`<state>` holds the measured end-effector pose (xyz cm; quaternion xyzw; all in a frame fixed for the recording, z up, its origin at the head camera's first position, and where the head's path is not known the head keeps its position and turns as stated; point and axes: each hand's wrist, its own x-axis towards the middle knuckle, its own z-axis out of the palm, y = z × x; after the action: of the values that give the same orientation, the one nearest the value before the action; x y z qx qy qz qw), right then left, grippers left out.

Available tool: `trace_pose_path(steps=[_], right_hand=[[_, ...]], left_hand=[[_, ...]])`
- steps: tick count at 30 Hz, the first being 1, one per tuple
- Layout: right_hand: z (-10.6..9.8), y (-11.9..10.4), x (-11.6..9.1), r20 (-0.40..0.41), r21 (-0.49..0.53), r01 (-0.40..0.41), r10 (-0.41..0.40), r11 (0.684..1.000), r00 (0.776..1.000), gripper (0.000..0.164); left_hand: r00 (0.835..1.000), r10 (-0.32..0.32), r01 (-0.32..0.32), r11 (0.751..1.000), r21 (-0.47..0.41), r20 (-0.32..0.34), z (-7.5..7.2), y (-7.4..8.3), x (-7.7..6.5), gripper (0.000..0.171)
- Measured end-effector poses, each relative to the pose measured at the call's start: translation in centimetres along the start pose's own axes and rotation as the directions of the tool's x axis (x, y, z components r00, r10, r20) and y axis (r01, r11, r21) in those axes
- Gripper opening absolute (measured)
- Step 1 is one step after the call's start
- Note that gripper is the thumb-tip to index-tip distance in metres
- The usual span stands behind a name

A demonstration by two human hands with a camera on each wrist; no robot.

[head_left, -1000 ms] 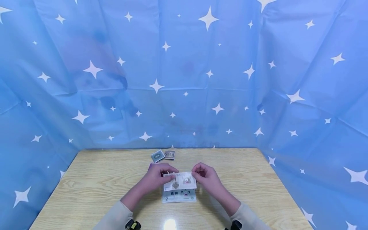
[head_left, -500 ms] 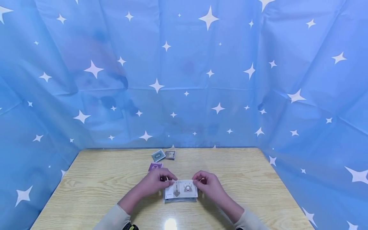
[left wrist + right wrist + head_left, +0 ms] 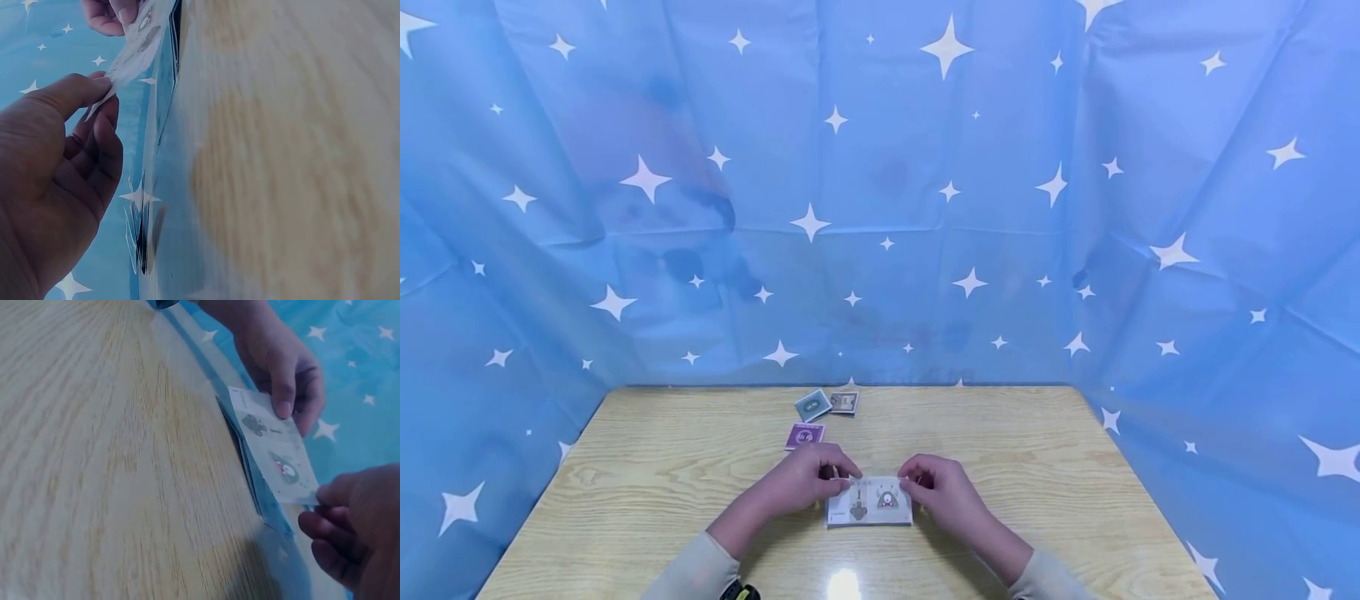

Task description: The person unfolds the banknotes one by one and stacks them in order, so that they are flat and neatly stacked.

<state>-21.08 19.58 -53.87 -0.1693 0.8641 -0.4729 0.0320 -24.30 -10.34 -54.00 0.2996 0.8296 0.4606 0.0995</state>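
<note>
A white play banknote (image 3: pixel 874 504), printed with a grey figure and a round-faced cartoon, is stretched between my two hands near the table's front. My left hand (image 3: pixel 815 482) pinches its far left corner between thumb and fingers. At the far right corner my right hand (image 3: pixel 942 493) pinches it the same way. In the right wrist view the banknote (image 3: pixel 275 447) slants over a thin bluish stack of notes (image 3: pixel 247 472), its far edge raised. From the head view that stack is mostly hidden under it. The left wrist view shows the banknote (image 3: pixel 140 50) bowed slightly between the hands.
A purple folded packet (image 3: pixel 805 436) lies just beyond my left hand. Behind it are a green packet (image 3: pixel 812 406) and a brown one (image 3: pixel 844 403), close together. The wooden table (image 3: pixel 1000 433) meets a blue star-printed curtain (image 3: pixel 895 317) at its far edge.
Both hands have lowered the banknote toward me, and it now covers the greenish note marked 2 beneath. The purple packet has come fully out from behind my left hand.
</note>
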Motion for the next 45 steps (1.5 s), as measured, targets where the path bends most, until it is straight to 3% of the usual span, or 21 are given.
trace_pose_path(steps=[11,18,27,35,45], right_hand=[[0.4,0.1,0.5,0.002,-0.111,0.06,-0.06,0.992,0.998,0.01],[0.7,0.3,0.7,0.012,-0.248,0.115,-0.115,0.962,0.993,0.014],[1.0,0.6,0.8,0.023,-0.363,0.134,-0.135,0.922,0.991,0.014],[1.0,0.7,0.9,0.057,-0.41,0.122,-0.108,0.904,0.993,0.01],[1.0,0.6,0.8,0.063,-0.393,0.121,-0.105,0.911,0.993,0.011]], left_hand=[[0.999,-0.019,0.017,0.998,0.054,0.033,0.0,-0.4,0.2,0.023],[0.998,0.005,-0.016,0.984,0.18,0.064,0.2,-0.7,0.8,0.022],[0.996,-0.014,-0.008,0.972,0.235,0.091,0.5,-0.5,1.1,0.023],[0.994,-0.04,0.007,0.955,0.296,0.105,0.3,0.2,1.1,0.019],[0.993,-0.04,0.003,0.947,0.323,0.108,0.3,0.2,1.1,0.018]])
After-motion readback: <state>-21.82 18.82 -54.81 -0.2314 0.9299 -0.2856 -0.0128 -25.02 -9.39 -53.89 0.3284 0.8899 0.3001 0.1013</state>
